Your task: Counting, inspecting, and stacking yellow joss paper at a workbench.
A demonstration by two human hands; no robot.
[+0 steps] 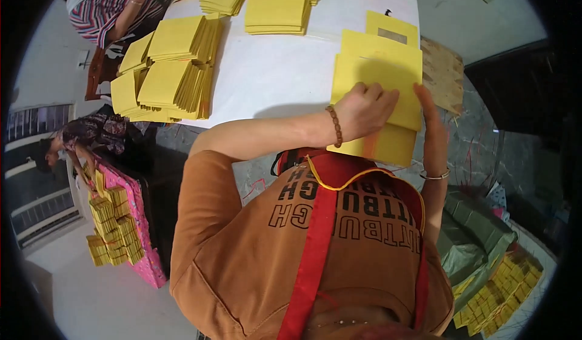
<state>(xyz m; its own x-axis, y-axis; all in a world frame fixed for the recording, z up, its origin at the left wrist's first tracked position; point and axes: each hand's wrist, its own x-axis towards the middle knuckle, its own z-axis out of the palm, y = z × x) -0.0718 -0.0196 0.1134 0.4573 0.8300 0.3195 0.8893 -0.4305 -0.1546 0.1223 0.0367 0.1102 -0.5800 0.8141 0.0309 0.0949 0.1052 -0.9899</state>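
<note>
A stack of yellow paper sheets or envelopes (pixel 379 52) lies at the table's near right edge, its pieces slightly out of line. My left hand (pixel 365 111), with a brown bead bracelet, rests on top of it. Its fingers are curled, and their undersides are hidden, so anything pinched there cannot be made out. My right hand (pixel 431 113), wearing a bangle, is upright along the stack's right edge. Its fingers are extended, with the fingertips at the paper. Behind the stack lies another yellow piece (pixel 394 25) with a greyish rectangle on it.
Bundles of yellow envelopes (pixel 176 40) stand on the white table (pixel 267 73) at left, with more piles (pixel 276 10) farther back. A person in stripes (pixel 115 10) is at the far left; another (pixel 91 137) handles bundles on a pink-covered surface (pixel 145 243). Green sacks (pixel 467 237) lie right.
</note>
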